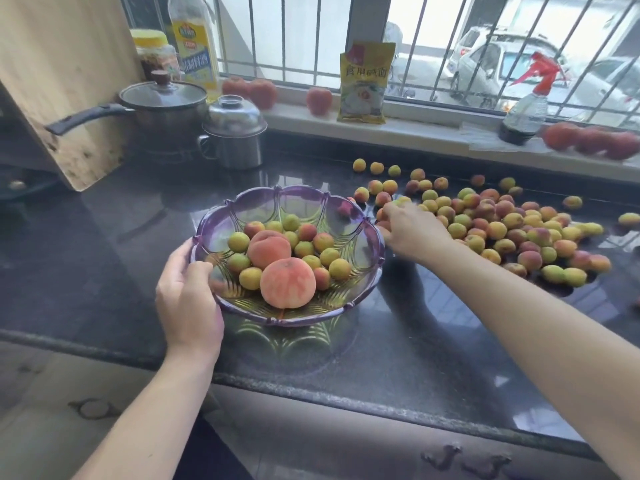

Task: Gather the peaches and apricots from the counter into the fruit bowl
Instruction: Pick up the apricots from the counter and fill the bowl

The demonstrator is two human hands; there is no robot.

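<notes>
A purple glass fruit bowl (pixel 360 233) stands on the dark counter and holds two large peaches (pixel 287 282) among several small apricots. My left hand (pixel 188 289) grips the bowl's left rim. Right of the bowl a big scatter of yellow and red apricots (pixel 502 226) lies on the counter. My right hand (pixel 412 228) reaches over the near end of that pile, its fingers curled round a few apricots (pixel 382 214) beside the bowl's right rim.
At the back left stand a lidded pot (pixel 162 102), a steel mug with lid (pixel 233 133), an oil bottle (pixel 194 43) and a wooden board (pixel 59 81). On the window sill sit red tomatoes (pixel 592 140), a yellow packet (pixel 365 81) and a spray bottle (pixel 526 109).
</notes>
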